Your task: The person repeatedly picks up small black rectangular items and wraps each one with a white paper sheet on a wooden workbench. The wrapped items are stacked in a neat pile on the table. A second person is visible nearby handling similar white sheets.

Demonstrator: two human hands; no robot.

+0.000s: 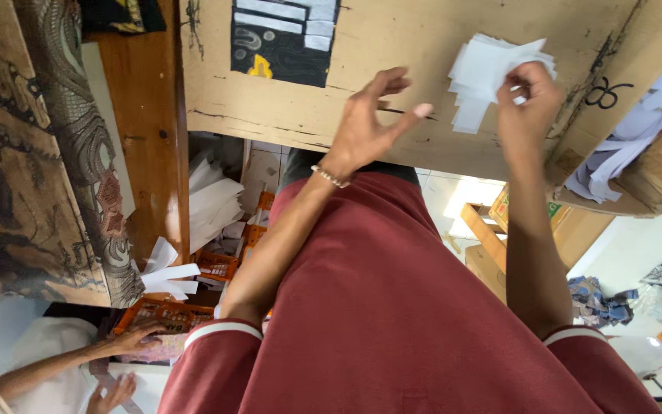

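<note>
My right hand (529,96) is shut on a fanned stack of small white rectangular pieces (483,73), held up over a worn wooden tabletop (392,46). My left hand (369,115), with a beaded bracelet on its wrist, hovers to the left of the stack. Its fingers are spread, it holds nothing, and its thumb points toward the white pieces without touching them. Both arms reach out from my red short-sleeved shirt (392,322).
A black patterned panel (285,38) lies on the tabletop at the far side. Brown batik cloth (40,153) hangs at the left. Another person's hands (136,333) work by an orange crate (166,310). There are white sheets (212,203) below the table and cardboard boxes (492,253) at the right.
</note>
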